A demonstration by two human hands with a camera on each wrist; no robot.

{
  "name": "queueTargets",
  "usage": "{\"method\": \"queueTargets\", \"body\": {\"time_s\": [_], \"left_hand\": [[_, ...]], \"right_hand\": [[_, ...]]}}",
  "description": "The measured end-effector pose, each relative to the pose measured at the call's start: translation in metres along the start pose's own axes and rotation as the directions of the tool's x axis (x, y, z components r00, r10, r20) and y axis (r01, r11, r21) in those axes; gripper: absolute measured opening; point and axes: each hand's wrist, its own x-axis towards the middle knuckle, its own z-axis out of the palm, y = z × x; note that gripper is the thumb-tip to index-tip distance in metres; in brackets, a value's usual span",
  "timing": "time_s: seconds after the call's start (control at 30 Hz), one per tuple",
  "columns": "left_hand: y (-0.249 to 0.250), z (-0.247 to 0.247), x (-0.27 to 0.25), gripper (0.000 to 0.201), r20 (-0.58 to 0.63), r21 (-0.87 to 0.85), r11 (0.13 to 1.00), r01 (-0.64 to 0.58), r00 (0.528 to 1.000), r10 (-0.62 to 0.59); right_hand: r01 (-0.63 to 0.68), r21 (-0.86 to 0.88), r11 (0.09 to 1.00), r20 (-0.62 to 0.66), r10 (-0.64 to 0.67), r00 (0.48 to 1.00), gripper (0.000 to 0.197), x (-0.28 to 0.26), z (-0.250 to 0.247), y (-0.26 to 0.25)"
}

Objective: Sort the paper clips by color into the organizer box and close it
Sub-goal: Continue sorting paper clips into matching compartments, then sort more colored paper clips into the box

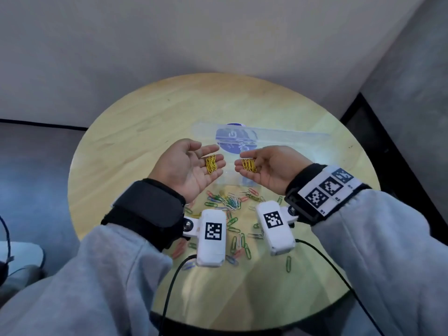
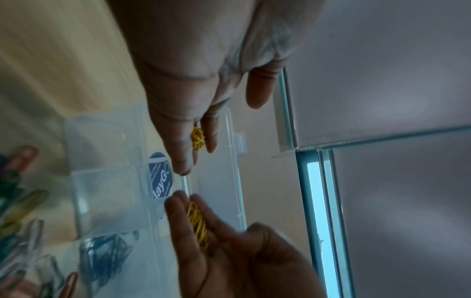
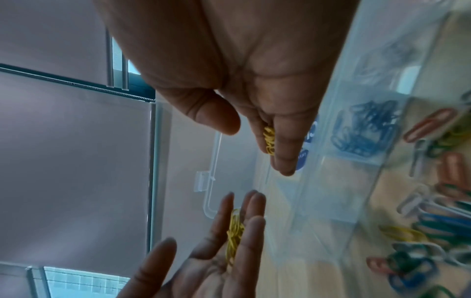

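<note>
On the round wooden worktop [image 1: 145, 112], both flat upturned palms, left hand [image 1: 186, 166] and right hand [image 1: 269, 166], cradle yellow clips [image 1: 211, 164], ready, I'd judge, for tipping into an empty cell of the open organizer box [image 1: 278, 139].

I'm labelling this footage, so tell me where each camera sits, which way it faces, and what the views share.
Head: worn above, looking down at the round table; both forearms show, left hand and right hand palm-up.
Left wrist: looks along the left hand toward the organizer box; the right hand shows too.
Right wrist: looks along the right hand; the left hand appears below.
Shared: yellow paper clips on both palms, in all three views.
</note>
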Motion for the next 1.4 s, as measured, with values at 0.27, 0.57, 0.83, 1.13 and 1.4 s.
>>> {"method": "queueTargets", "body": {"time_s": [0.27,0.57,0.83,1.13,1.4], "left_hand": [[0.013,0.027,0.029,0.032,-0.012,0.179,0.983,0.025,1.000,-0.023],[0.005,0.030,0.015,0.024,-0.063,0.372,0.928,-0.036,0.996,0.064],[-0.034,0.027,-0.016,0.010,-0.070,0.956,0.285,0.068,0.998,0.000],[-0.072,0.033,-0.028,0.016,-0.167,0.903,-0.409,0.133,0.985,-0.046],[-0.086,0.035,-0.023,0.025,-0.239,0.857,-0.478,0.191,0.970,-0.040]], "right_hand": [[-0.012,-0.147,0.989,0.010,0.014,1.000,0.019,0.020,0.012,-0.017],[0.100,-0.252,0.963,0.020,-0.098,0.995,0.023,-0.006,-0.018,-0.013],[0.077,-0.790,0.608,0.040,-0.074,0.996,0.017,-0.049,-0.059,0.019],[-0.019,-0.982,0.187,-0.029,-0.051,0.998,0.007,-0.062,-0.072,0.044],[0.057,-0.997,-0.046,0.057,-0.008,0.998,0.028,-0.049,-0.068,0.066]]}}
